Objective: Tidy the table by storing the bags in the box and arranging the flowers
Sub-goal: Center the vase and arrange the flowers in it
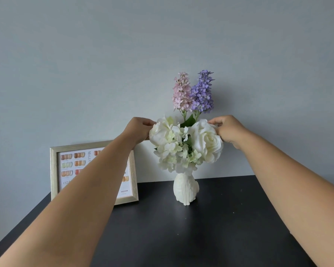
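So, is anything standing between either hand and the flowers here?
Nothing visible does. The left hand and the right hand are already at the outer petals of the white flowers in the vase.

Both hands (183,130) raised — fingers pinched.

— Where does the one view look from?
— From the person's head, facing forward toward the wall (85,54) across the dark surface (210,237).
— How near?
— Near: both forearms stretch in from the bottom corners, and the surface's far edge is in view.
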A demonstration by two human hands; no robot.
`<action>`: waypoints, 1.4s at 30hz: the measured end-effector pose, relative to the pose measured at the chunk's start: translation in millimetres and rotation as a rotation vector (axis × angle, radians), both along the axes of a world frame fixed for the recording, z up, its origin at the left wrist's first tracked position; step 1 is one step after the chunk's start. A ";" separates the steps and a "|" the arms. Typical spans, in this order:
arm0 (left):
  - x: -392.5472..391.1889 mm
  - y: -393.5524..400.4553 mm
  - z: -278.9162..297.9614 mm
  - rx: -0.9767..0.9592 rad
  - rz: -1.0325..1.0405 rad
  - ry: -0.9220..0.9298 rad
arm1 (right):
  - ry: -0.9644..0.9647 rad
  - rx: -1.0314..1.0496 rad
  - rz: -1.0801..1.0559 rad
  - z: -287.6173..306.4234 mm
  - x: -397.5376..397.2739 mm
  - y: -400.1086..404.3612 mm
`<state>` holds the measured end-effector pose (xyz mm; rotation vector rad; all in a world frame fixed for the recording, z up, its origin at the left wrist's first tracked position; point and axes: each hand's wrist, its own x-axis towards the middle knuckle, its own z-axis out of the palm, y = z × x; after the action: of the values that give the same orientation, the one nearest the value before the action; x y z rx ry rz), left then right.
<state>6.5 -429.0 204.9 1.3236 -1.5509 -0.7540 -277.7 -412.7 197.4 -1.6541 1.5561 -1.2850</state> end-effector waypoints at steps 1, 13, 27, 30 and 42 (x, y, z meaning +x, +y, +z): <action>1.4 -0.9 0.3 -0.006 -0.009 0.026 | -0.025 -0.006 0.014 0.4 -1.5 1.0; -20.9 14.1 -1.5 -0.072 -0.124 0.062 | -0.132 -0.114 0.134 -10.0 -3.5 7.1; -21.1 22.7 -10.5 -0.134 -0.073 0.163 | -0.139 -0.180 0.117 -12.3 -9.6 5.2; -18.7 31.7 -29.1 -0.095 -0.051 0.382 | -0.425 -0.119 0.072 -30.9 -11.8 8.9; -51.1 45.2 -50.2 0.092 -0.461 0.792 | -0.751 0.160 0.311 -54.7 40.3 25.6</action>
<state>-44.6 -383.8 154.7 0.5776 -1.1619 -1.4406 -237.4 -387.1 142.7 -1.0637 0.8804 -1.3464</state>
